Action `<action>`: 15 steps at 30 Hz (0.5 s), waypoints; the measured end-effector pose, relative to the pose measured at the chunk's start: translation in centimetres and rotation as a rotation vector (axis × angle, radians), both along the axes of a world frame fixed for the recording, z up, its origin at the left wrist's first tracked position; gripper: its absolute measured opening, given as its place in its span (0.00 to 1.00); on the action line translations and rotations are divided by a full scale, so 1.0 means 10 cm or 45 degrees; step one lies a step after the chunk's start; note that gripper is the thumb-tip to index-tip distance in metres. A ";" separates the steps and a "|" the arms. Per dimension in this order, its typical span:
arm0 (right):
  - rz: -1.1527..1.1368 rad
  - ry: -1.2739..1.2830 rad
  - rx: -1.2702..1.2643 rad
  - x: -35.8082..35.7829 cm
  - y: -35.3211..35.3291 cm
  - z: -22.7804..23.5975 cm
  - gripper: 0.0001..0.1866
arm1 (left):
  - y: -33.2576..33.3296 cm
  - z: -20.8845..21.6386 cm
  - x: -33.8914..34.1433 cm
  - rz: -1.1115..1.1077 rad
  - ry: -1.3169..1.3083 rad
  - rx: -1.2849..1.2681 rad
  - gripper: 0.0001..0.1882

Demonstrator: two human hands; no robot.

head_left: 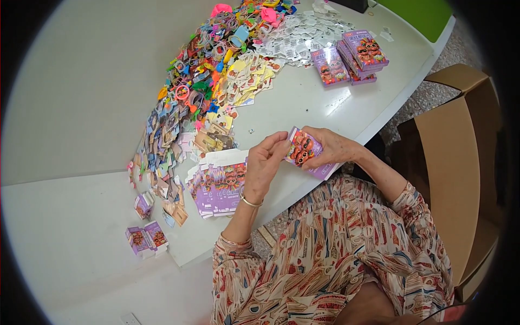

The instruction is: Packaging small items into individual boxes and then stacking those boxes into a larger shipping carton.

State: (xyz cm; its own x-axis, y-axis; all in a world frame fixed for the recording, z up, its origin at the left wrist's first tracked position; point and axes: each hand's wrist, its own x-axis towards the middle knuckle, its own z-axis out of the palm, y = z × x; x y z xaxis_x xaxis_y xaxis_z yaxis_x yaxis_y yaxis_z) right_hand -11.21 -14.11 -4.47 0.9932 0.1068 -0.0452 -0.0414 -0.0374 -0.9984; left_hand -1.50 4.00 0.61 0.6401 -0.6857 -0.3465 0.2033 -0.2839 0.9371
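Observation:
Over the table's near edge I hold a small purple carton (302, 147) with red cartoon characters on its front. My right hand (337, 146) wraps round its right side, thumb across the front. The fingers of my left hand (265, 161) pinch at its upper left edge. Part of the carton is hidden behind my fingers. Just left of and below my left hand lies a fanned pile of flat, unfolded purple cartons (219, 187).
Colourful small plastic toys (203, 76) heap at the far left of the table, beside yellow cards (246, 78), white packets (303, 35) and picture cards (165, 135). Made-up purple boxes (365, 51) stack at the far right. An open brown cardboard box (449, 146) stands right.

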 end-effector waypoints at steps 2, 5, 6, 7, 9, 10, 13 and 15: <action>-0.022 -0.008 -0.027 0.01 0.01 -0.03 0.27 | 0.00 -0.13 0.02 -0.018 -0.276 -0.048 0.15; 0.014 0.025 -0.024 -0.01 0.01 0.05 0.27 | 0.05 -0.11 0.03 0.040 -0.237 0.001 0.14; 0.016 0.026 -0.025 -0.01 0.01 0.06 0.27 | 0.06 -0.12 0.05 0.042 -0.236 0.001 0.14; 0.017 0.014 -0.059 0.00 0.01 0.06 0.27 | 0.08 -0.13 0.06 -0.032 -0.397 0.068 0.15; 0.013 0.006 -0.094 0.00 0.01 0.06 0.26 | 0.07 -0.11 0.05 -0.112 -0.555 0.133 0.16; 0.014 0.024 -0.074 0.00 0.00 0.04 0.26 | 0.06 -0.05 0.00 -0.199 -0.724 0.161 0.16; 0.024 0.011 -0.060 0.02 0.01 -0.02 0.26 | 0.11 -0.09 -0.11 -0.288 -1.135 0.079 0.18; 0.039 -0.024 -0.064 0.02 0.01 -0.04 0.26 | 0.10 -0.12 -0.20 -0.288 -1.378 -0.026 0.19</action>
State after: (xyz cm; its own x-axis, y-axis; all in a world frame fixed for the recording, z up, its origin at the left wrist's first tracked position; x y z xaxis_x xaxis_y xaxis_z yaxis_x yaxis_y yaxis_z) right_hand -11.00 -14.00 -4.82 0.9902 0.1355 -0.0329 -0.0210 -0.0882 -0.9959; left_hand -3.45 5.00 -0.56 0.4576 -0.8243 0.3333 -0.7812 -0.1937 0.5934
